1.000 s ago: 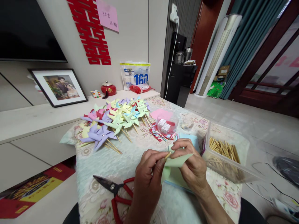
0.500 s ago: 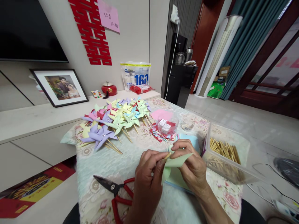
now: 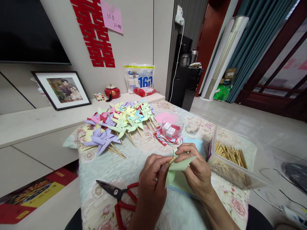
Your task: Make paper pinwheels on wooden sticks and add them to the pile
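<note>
While my left hand [image 3: 153, 179] pinches the wooden stick [image 3: 172, 159] steady, my right hand [image 3: 196, 169] grips the green paper [image 3: 181, 166] against its tip, scissors [image 3: 120, 196] lying just left.

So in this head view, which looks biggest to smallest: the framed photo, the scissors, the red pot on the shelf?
1. Framed photo
2. Scissors, though they lie nearer the camera, which flatters them
3. Red pot, clearly smallest, though farthest away

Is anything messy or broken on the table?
Nothing looks broken or spilled. The pinwheels lie heaped in a loose pile, and the scissors sit open near the table's front edge. Both hands pinch a green paper and stick.
</note>
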`<move>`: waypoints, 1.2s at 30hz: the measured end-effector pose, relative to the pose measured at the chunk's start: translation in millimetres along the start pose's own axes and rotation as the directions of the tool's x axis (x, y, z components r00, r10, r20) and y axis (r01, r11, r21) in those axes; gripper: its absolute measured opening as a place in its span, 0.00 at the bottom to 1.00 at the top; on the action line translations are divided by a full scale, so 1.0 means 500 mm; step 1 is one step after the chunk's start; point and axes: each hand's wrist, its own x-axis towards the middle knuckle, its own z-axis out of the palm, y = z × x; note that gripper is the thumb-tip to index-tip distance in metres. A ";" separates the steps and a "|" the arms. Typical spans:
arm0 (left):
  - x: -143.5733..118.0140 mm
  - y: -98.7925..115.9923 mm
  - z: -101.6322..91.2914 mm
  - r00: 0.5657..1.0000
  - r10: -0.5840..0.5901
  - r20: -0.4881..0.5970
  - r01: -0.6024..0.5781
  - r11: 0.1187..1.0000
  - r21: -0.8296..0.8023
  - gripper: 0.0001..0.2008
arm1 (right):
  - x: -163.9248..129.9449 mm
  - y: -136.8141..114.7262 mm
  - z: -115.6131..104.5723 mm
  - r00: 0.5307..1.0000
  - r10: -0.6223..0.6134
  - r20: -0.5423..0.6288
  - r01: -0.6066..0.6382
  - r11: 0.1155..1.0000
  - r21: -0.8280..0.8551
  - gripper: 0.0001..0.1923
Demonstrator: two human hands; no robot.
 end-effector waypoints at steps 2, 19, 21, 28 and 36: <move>-0.001 -0.001 0.000 1.000 0.005 0.006 -0.005 1.000 -0.004 0.11 | 0.000 0.000 0.000 1.000 -0.002 0.003 0.002 1.000 0.000 0.09; -0.001 -0.010 0.002 0.999 -0.016 0.027 0.018 0.999 -0.049 0.11 | -0.002 0.004 0.004 1.000 -0.007 -0.013 0.008 1.000 0.023 0.10; -0.002 -0.011 0.002 1.000 -0.015 0.024 0.016 0.999 -0.046 0.11 | -0.002 0.004 0.004 1.000 -0.001 -0.009 0.001 1.000 0.030 0.10; -0.002 -0.005 0.000 1.000 -0.001 0.023 0.001 1.000 -0.009 0.10 | -0.003 0.002 0.003 1.000 0.020 0.005 -0.020 0.999 0.025 0.09; -0.004 -0.001 -0.003 0.999 0.033 0.032 -0.034 0.998 0.044 0.10 | -0.002 -0.002 0.003 0.999 0.044 0.026 -0.046 0.997 0.065 0.09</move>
